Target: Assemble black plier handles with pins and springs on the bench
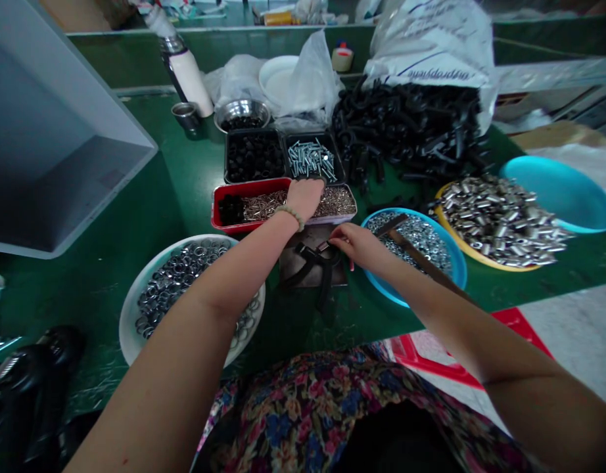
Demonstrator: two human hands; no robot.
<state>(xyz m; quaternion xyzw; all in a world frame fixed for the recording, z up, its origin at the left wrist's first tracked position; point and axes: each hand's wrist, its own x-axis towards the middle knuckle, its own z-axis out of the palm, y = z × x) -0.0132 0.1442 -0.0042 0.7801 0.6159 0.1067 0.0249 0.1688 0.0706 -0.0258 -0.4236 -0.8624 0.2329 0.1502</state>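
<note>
My left hand [305,197], with a beaded bracelet at the wrist, reaches to the near edge of the black tray of screws [311,159]. Its fingers are hidden behind the back of the hand. Below it, a black branched plastic part [310,263] lies on a dark metal plate [289,274], with a small shiny metal cylinder [324,247] at its upper middle. My right hand [351,242] pinches the black part's right side next to that cylinder. Around my left hand lie small copper-coloured pins [263,205] in a red box [217,209] and similar small pieces [336,200] to the right.
A white bowl of metal rings [128,312] stands left. To the right are a blue bowl of small metal parts [458,266] with a hammer [421,256] across it, and a heap of metal sleeves [505,223]. Black parts [406,121] spill from a bag; a flask [189,79] stands behind.
</note>
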